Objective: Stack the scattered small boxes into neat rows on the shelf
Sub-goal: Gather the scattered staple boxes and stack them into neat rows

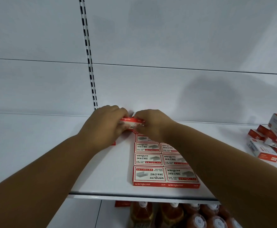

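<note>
While loose boxes (270, 139) pile far right and bottles (172, 214) sit below, left hand (104, 124) and right hand (152, 124) pinch one small box (131, 123) at the shelf (101, 170) back — just behind the laid rows (162, 163).

Red-and-white boxes (164, 167) on a white shelf (101, 170).

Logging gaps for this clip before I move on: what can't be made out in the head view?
- Far end of the laid rows: hidden under the right hand and forearm.
- Grip on the held box: left hand and right hand cover its ends.
- Red item by the left wrist: only a sliver shows.
- Scattered boxes: cut by the right edge.
- Bottles below: cut by the bottom edge, labels blurred.
</note>
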Action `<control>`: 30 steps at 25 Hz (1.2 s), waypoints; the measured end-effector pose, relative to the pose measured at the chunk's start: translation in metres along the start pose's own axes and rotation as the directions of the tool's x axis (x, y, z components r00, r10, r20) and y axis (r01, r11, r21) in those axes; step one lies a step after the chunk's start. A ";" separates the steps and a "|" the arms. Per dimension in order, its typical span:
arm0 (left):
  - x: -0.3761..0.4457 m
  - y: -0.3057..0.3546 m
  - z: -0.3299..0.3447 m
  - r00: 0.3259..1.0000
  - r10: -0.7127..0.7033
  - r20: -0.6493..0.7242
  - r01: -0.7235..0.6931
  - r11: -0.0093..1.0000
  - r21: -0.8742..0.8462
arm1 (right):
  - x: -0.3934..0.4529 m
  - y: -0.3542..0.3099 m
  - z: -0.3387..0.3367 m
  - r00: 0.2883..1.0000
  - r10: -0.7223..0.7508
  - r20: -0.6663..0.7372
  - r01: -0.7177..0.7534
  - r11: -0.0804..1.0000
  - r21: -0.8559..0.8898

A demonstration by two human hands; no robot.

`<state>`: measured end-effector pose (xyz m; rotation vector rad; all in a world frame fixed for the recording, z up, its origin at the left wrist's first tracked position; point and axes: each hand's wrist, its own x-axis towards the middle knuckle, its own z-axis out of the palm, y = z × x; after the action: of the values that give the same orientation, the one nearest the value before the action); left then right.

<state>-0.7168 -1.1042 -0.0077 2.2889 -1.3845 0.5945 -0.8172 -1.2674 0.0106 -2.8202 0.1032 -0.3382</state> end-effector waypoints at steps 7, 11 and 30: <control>0.007 -0.012 0.004 0.993 -0.031 0.116 0.005 0.977 0.212 | -0.037 0.034 -0.022 0.919 0.357 -0.168 -0.200 0.790 0.580; 0.009 -0.004 0.000 0.994 -0.079 0.073 0.077 0.996 0.036 | -0.050 0.043 -0.021 0.882 0.466 0.077 -0.252 0.328 0.910; -0.032 0.062 -0.039 0.987 -0.002 0.161 0.071 0.902 -0.425 | -0.136 0.029 -0.043 0.920 0.344 -0.189 0.010 0.461 0.887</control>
<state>-0.7917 -1.0868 0.0145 2.0257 -1.3753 0.0776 -0.9605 -1.2930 0.0122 -1.6509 0.2151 -0.6236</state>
